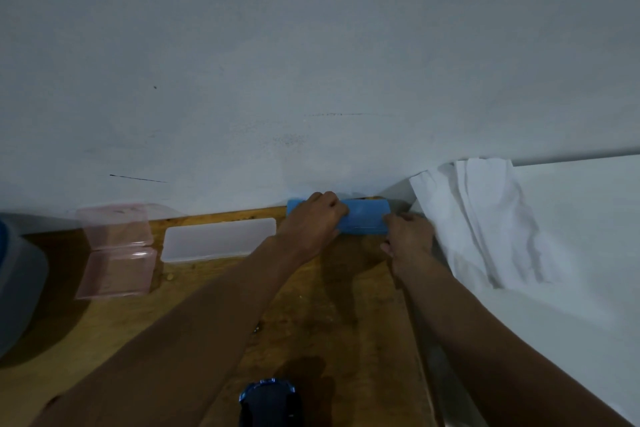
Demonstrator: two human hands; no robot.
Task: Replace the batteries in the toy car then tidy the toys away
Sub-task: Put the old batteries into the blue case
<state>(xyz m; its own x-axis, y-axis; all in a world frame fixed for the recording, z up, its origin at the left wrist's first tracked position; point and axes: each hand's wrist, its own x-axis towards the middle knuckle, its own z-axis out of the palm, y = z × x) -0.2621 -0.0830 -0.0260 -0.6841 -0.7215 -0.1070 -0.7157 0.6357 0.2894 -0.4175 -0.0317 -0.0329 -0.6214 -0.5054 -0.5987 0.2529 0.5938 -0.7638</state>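
Both hands are working on the blue case (363,218), which is lying at the far edge of the wooden table (311,322), tight against the wall (311,80). The left hand (313,218) is curling its fingers over the case's left half and gripping it. The right hand (408,236) is pinching the near right corner with bent fingers (probably prying at the lid, though the contents are hidden). The toy car (268,402) is sitting at the near edge, between the forearms.

If the lid is giving way suddenly, the contents could be scattering toward the crumpled white sheet (485,218) just to the right and getting lost in its folds. A forearm pulling back could also be nudging the car off the near edge. Bare wood between case and car is offering the best room. On the left, the frosted case (218,239) and the open pink case (116,250) are crowding the far edge.
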